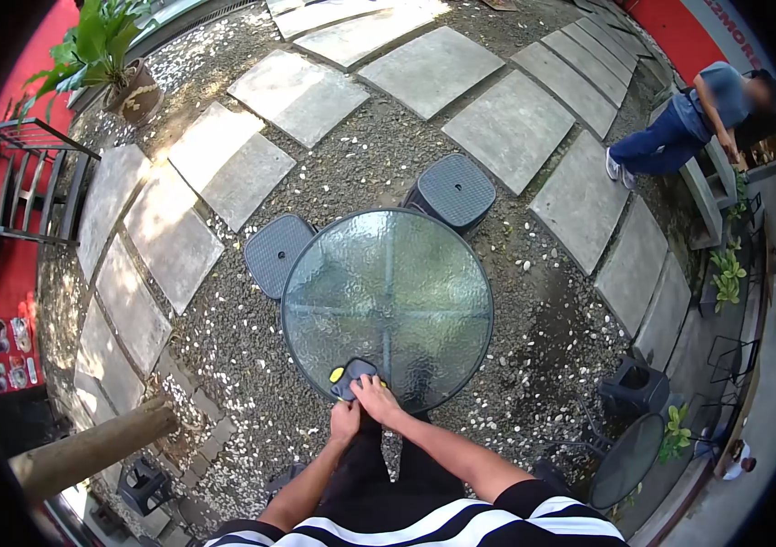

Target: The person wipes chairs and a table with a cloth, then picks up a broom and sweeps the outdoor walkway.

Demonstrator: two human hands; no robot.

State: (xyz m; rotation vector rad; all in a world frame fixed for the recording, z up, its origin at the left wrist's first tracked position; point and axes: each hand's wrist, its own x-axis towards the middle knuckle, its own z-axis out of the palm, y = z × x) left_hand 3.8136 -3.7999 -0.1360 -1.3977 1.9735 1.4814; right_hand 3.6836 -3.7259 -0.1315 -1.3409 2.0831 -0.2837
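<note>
A small dark grey object with yellow parts lies at the near edge of the round glass table. Its kind is too small to tell. My right hand is over its near right side, fingers bent onto it. Just below and to the left, my left hand is closed at the table's rim, its fingertips against the object's near side. What exactly the left fingers pinch is hidden.
Two dark stools stand against the table's far side. Stone slabs cross the gravel. A wooden post rises at lower left. A person leans at the upper right. Another glass table sits at lower right, near a dark stool.
</note>
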